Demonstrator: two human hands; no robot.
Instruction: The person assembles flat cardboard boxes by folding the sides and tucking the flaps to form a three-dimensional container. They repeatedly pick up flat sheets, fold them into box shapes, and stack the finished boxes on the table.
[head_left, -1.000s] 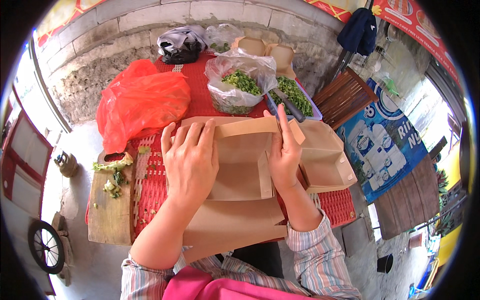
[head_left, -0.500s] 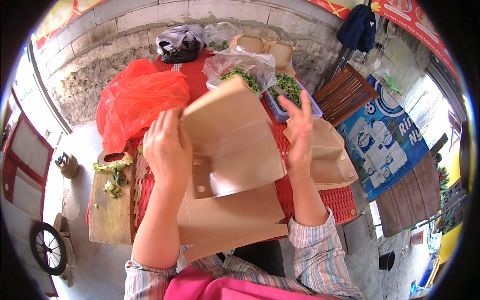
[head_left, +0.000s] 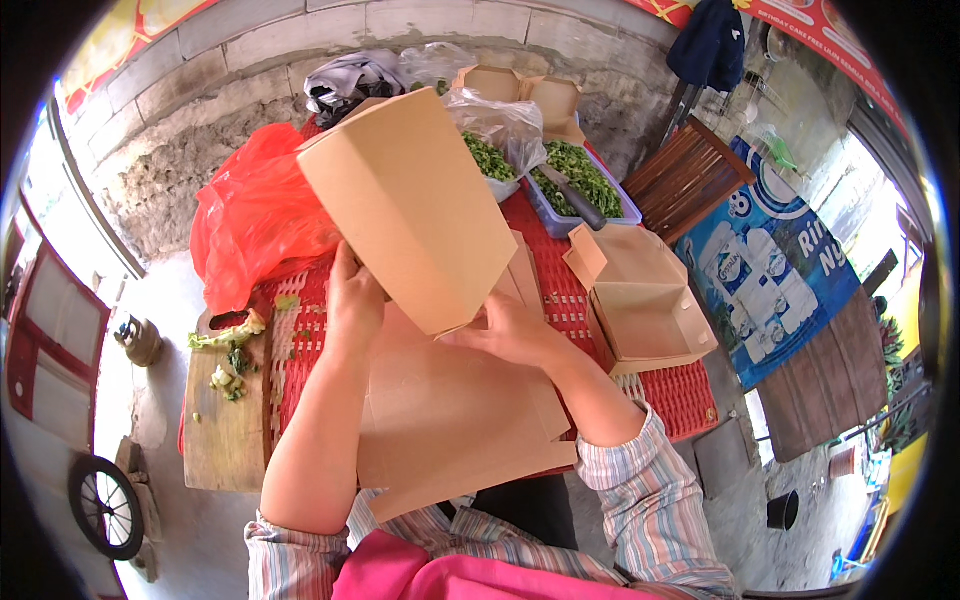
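A brown cardboard food box [head_left: 405, 205] is held up and tilted in front of me, its smooth outer side facing me. My left hand [head_left: 355, 305] grips its lower left side, with the fingertips partly hidden behind the cardboard. At the bottom corner, my right hand [head_left: 505, 330] has its fingers closed on the edge. Below both hands lie flat brown cardboard blanks [head_left: 455, 420], unfolded, on the red woven tabletop [head_left: 680, 395]. To the right sits another cardboard box [head_left: 650, 325], folded into shape with its lid up.
At left are a red plastic bag [head_left: 250, 215] and a wooden cutting board [head_left: 225, 440] with vegetable scraps. Toward the back, a plastic tub [head_left: 628, 213] of chopped greens has a knife [head_left: 580, 200] on it, beside a clear bag [head_left: 515, 125] and more open boxes [head_left: 555, 100].
The box has turned over from showing its open inside to showing its outside, and is raised farther left. My right hand has come in from the right and closed on its lower corner.
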